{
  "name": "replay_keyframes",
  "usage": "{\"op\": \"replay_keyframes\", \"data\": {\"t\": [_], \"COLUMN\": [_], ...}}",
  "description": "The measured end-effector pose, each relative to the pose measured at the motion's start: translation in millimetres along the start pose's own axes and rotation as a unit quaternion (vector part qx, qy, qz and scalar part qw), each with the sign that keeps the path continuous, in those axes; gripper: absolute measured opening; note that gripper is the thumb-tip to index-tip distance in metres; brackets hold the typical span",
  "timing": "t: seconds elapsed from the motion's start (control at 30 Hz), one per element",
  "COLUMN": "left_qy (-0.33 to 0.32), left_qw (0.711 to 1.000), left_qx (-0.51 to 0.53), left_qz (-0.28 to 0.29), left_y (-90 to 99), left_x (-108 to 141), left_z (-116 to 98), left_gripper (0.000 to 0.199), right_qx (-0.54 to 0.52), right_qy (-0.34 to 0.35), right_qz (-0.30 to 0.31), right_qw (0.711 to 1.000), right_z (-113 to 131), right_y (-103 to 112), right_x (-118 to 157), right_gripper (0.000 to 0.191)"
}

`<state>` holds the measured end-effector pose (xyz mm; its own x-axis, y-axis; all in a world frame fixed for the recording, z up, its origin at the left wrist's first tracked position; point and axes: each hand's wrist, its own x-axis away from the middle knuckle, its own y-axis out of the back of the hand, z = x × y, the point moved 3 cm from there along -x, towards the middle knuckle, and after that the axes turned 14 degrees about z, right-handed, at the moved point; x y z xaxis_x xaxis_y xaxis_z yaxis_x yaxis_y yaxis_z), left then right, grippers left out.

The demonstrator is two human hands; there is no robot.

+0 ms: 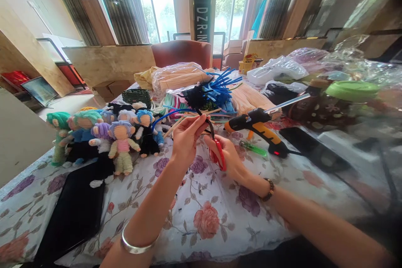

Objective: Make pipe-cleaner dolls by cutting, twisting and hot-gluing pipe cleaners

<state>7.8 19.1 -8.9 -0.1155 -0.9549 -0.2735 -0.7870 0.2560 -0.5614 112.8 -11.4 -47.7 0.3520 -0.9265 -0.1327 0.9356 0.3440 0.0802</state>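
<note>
My left hand point(185, 139) is closed in a pinch over the middle of the table, with a dark end of what looks like a black pipe cleaner point(198, 112) poking up past the fingertips. My right hand point(233, 160) grips red-handled scissors point(222, 161), their dark blades pointing up toward the left fingertips. Whether the blades touch the black piece, I cannot tell. Small dark snippets point(199, 188) lie scattered on the flowered tablecloth point(226, 234) below. Behind the hands is a pile of blue pipe cleaners point(221, 90) and a black bundle point(194, 96).
Several small yarn-haired dolls point(122, 146) stand at left, behind a black tray-like slab point(73, 207). At right lie a glue gun point(260, 127) with its red light on, a green cutter point(253, 148) and a black oblong point(309, 148). A green-lidded jar point(351, 92) stands behind.
</note>
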Motion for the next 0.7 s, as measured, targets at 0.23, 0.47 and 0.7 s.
{"op": "replay_keyframes", "data": {"t": [0.23,0.47,0.7], "left_qy": [0.001,-0.001,-0.002], "left_qw": [1.000,0.999,0.999], "left_qx": [0.012,0.022,0.029], "left_qz": [-0.014,-0.035,-0.034], "left_y": [-3.0,-2.1,-1.9], "left_x": [2,3,3], "left_z": [1,6,6], "left_gripper": [0.018,0.017,0.013], "right_qx": [0.006,-0.009,0.004], "right_qy": [0.017,0.012,0.016], "right_qz": [-0.020,-0.022,-0.028], "right_qw": [1.000,1.000,0.999], "right_z": [-10,-12,-7], "right_y": [-1,-1,0], "right_x": [-2,-6,-4], "right_gripper": [0.049,0.051,0.049]}}
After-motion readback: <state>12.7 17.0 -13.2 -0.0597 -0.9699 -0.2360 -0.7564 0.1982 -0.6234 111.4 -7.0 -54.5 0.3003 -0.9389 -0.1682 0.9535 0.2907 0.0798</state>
